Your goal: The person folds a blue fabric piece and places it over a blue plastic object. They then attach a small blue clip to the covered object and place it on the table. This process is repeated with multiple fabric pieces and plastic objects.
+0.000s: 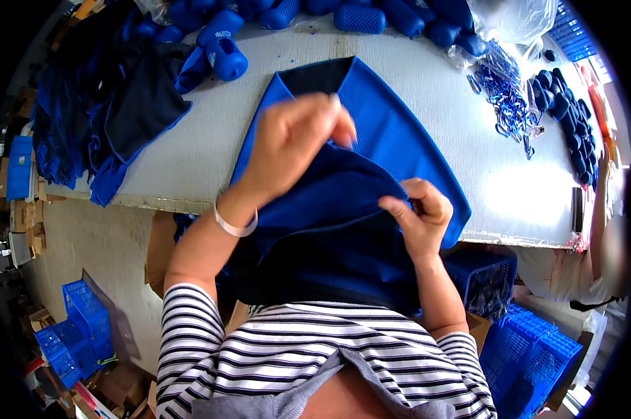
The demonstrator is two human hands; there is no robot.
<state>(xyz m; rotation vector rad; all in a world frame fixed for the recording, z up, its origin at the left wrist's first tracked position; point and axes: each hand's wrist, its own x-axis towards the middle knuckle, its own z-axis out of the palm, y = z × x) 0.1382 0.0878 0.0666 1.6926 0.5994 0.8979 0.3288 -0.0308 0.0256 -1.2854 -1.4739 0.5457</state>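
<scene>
The big blue cloth (392,119) lies on the counter (203,133), right in front of the person. Its far end is narrow and shows a black patch, and its near part is dark and comes down over the counter's edge, next to a striped shirt (315,335). The right hand (427,220) is at the right part of the big blue cloth, and its fingers pinch a lifted edge of it. The left hand (287,150) is over the middle of the big blue cloth, with bent fingers. It is blurry, so I cannot tell if those fingers hold any cloth. A white band (235,222) goes around the left wrist. To the left of the big blue cloth is a pile of black and blue cloths (144,112). Past its far end sit many blue cases (361,19). To its right are shiny little clips (507,98) and, farther out, small dark blue things (574,129). Blue crates (525,359) stand lower down, also to its right.
</scene>
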